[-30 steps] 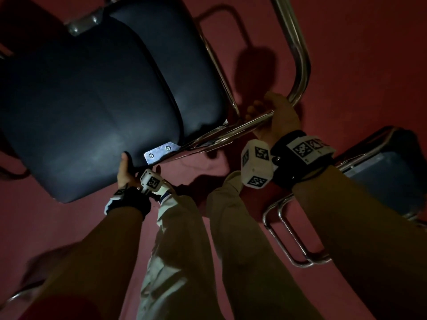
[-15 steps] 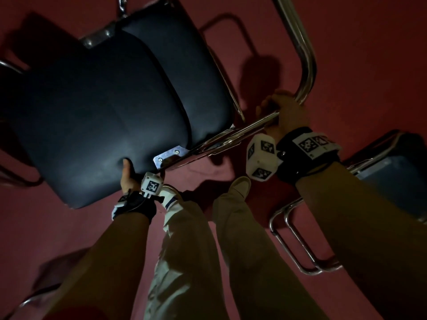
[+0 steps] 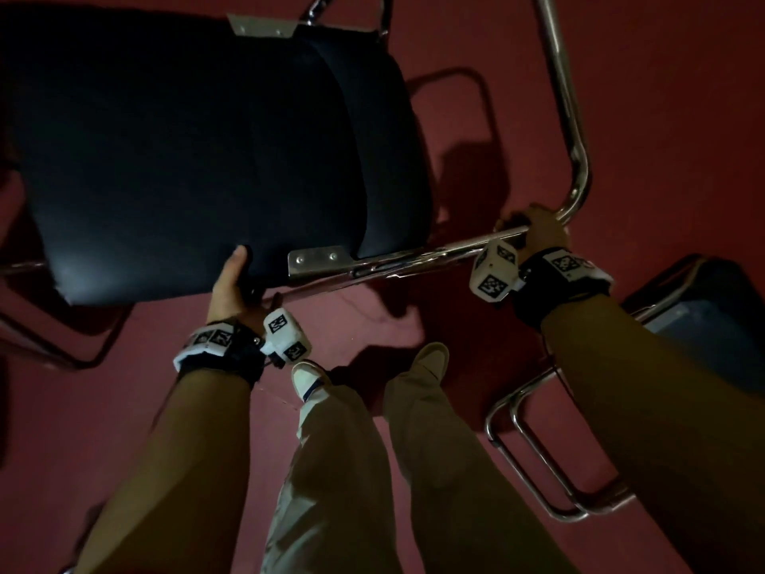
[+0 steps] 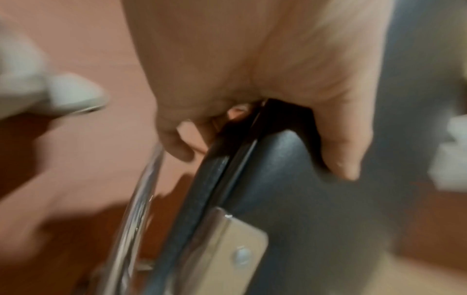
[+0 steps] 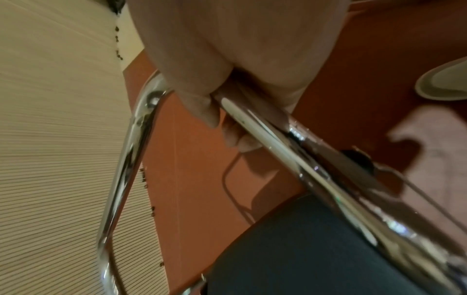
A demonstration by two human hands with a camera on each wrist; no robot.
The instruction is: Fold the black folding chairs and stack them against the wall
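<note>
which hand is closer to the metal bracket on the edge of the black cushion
Left. The left hand grips the black cushion's edge right beside the metal bracket; the right hand holds the chrome tube farther along.

so the black padded folding chair with the chrome tube frame (image 3: 198, 151) is folded flat, seat against backrest, filling the 11 o'clock part of the head view; a second black folding chair with chrome legs (image 3: 703, 325) lies at 4 o'clock on the red floor
</note>
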